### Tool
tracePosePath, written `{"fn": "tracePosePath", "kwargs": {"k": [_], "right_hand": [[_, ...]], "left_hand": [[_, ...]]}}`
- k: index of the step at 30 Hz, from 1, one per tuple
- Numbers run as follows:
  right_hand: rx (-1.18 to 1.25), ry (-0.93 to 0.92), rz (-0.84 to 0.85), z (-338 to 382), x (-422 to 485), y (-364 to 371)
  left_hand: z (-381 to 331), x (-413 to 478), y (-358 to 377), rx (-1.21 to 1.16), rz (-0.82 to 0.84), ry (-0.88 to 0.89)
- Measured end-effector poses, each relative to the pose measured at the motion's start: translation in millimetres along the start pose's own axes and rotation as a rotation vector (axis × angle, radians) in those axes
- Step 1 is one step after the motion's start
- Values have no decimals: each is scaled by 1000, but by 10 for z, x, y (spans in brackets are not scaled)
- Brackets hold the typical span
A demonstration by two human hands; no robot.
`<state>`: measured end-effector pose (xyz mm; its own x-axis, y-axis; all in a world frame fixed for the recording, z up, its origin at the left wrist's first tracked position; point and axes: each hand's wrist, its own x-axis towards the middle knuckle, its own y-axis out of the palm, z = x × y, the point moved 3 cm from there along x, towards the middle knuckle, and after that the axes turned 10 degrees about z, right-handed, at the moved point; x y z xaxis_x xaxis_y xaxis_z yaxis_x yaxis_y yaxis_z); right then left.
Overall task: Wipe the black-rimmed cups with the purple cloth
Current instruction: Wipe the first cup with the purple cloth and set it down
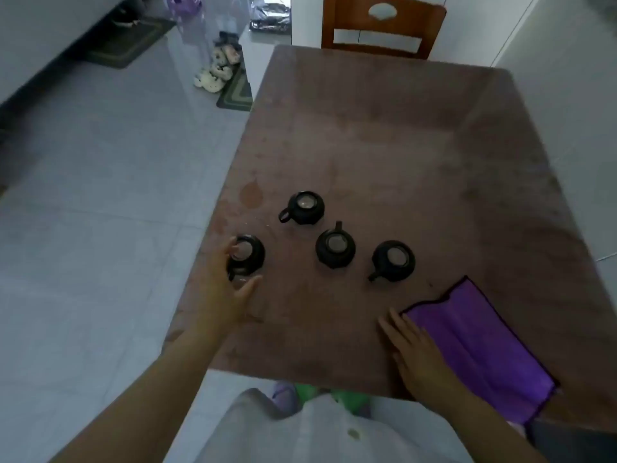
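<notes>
Several small dark cups with black rims stand on the brown table (384, 135). The leftmost cup (248, 253) is near the table's left edge, and my left hand (230, 289) curls around it, fingers on its far side and thumb on its near side. Other cups stand at the back (305, 208), in the middle (335, 247) and to the right (394, 260). The purple cloth (477, 342) lies flat at the front right. My right hand (415, 350) rests with fingers spread, flat on the cloth's left edge.
A wooden chair (384, 26) stands at the table's far end. Left of the table is tiled floor with slippers (217, 70) and a doormat (235, 91). The table's left edge runs close to the leftmost cup.
</notes>
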<state>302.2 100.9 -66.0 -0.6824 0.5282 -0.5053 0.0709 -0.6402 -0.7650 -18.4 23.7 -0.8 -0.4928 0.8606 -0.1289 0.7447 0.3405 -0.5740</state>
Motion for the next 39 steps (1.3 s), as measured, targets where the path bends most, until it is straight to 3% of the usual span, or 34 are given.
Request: {"fn": "tracePosePath", "kwargs": {"k": [2, 5, 7, 10, 14, 18, 22, 28, 32, 39], "right_hand": [[37, 76, -126, -40, -53, -46], [16, 229, -412, -155, -174, -40], [70, 323, -426, -200, -204, -23], [103, 326, -436, -272, -255, 39], [214, 328, -569, -216, -240, -63], [462, 353, -699, 126, -153, -350], [848, 285, -700, 505, -94, -601], [1175, 90, -662, 938, -61, -909], [1281, -10, -648, 1009, -53, -963], [1368, 42, -683, 905, -128, -924]], "left_hand": [[70, 73, -98, 52, -58, -54], [238, 222, -130, 179, 13, -130], [298, 312, -95, 204, 87, -145], [308, 435, -55, 213, 145, -114], [337, 541, -28, 199, 186, -131], [272, 524, -88, 19, 199, -132], [61, 361, -122, -320, 306, -182], [-213, 144, -48, -543, 470, -165], [-299, 72, -13, -652, 554, -146], [-467, -40, -54, -657, 670, 33]]}}
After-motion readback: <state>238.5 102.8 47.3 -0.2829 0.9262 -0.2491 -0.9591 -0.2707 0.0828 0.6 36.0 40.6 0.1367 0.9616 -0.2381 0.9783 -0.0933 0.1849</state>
